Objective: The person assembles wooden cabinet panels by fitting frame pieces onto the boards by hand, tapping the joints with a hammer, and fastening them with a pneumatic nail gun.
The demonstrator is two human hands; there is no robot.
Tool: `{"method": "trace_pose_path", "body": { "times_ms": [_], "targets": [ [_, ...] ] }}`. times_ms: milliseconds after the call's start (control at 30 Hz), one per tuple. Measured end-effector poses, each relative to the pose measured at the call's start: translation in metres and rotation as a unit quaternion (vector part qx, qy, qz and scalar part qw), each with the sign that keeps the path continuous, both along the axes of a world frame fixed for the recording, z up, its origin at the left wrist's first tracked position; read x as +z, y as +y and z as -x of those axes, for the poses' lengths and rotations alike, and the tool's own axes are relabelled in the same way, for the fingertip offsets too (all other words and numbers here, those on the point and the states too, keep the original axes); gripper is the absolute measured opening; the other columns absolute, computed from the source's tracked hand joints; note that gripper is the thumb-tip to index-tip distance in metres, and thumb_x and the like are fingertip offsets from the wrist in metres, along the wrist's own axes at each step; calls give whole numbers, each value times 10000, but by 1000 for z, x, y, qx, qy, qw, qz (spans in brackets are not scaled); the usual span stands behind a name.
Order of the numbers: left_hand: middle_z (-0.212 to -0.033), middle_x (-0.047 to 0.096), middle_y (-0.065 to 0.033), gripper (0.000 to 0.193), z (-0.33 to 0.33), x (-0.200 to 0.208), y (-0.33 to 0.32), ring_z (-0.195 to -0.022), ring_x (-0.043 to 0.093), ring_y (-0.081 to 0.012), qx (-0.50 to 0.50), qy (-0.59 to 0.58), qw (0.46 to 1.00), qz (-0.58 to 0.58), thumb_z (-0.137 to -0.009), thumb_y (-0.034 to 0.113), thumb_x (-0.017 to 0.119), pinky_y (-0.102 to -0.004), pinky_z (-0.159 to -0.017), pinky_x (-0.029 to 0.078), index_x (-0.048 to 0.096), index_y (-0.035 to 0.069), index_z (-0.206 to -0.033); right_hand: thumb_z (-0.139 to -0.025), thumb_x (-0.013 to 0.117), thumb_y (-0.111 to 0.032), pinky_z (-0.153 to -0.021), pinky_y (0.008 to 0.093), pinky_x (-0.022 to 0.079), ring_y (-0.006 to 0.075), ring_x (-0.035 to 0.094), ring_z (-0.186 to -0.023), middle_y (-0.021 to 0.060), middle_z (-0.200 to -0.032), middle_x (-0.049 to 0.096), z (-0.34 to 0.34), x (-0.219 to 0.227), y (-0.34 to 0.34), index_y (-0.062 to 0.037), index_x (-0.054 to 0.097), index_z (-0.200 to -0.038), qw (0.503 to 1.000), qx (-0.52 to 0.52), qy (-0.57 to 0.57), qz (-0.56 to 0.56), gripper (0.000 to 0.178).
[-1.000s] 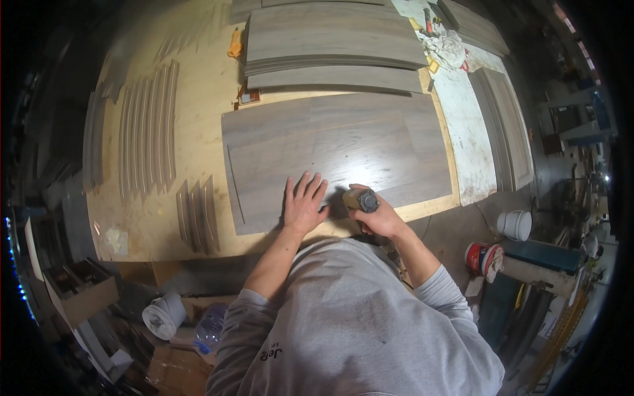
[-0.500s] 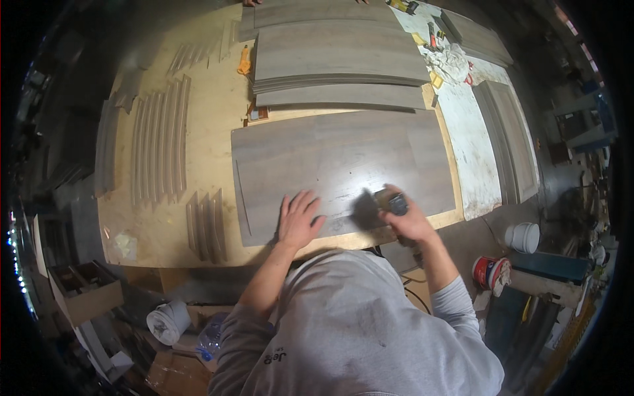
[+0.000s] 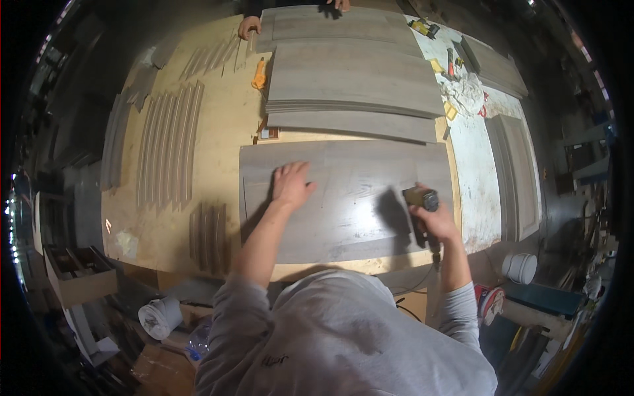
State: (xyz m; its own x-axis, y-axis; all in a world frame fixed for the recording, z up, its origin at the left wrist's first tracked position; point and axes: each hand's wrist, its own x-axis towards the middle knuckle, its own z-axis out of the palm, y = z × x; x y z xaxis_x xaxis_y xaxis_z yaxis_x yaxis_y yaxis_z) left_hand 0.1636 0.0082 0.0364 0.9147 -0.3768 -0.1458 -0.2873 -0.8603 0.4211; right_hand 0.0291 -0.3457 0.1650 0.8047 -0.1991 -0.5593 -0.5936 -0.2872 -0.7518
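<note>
Board (image 3: 300, 234) lies flat along the near edge of the table (image 3: 223, 135). The left hand (image 3: 290, 186) is open, palm down, toward the board's far left corner; the right hand (image 3: 440, 221) grips a power tool (image 3: 417, 197) near its right edge.

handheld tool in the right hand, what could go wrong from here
The handheld tool, gripped in the right hand above the grey wood-grain panel, might scratch or dent that surface if it slipped. The left hand, at the same panel, could be struck if the tool swung across toward it.
</note>
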Motion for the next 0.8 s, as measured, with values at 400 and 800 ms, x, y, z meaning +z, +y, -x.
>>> {"method": "trace_pose_path", "body": {
  "times_ms": [400, 800],
  "targets": [
    [-1329, 536, -113, 472, 1, -2, -33, -1321, 456, -300, -31, 208, 977, 34, -854, 281, 797, -489, -1093, 399, 623, 68, -1238, -852, 748, -104, -647, 293, 539, 135, 633, -722, 51, -1025, 680, -50, -17, 100, -125, 436, -1536, 985, 18, 77, -151, 752],
    [-1256, 552, -50, 474, 27, -18, -28, -1217, 486, -277, 14, 119, 989, 90, -797, 201, 815, -470, -1013, 393, 632, 86, -1219, -820, 747, -84, -921, 327, 522, 196, 664, -1040, 117, -1152, 705, -70, -47, 138, -135, 477, -1507, 991, 133, 13, -27, 740]
  ]
}}
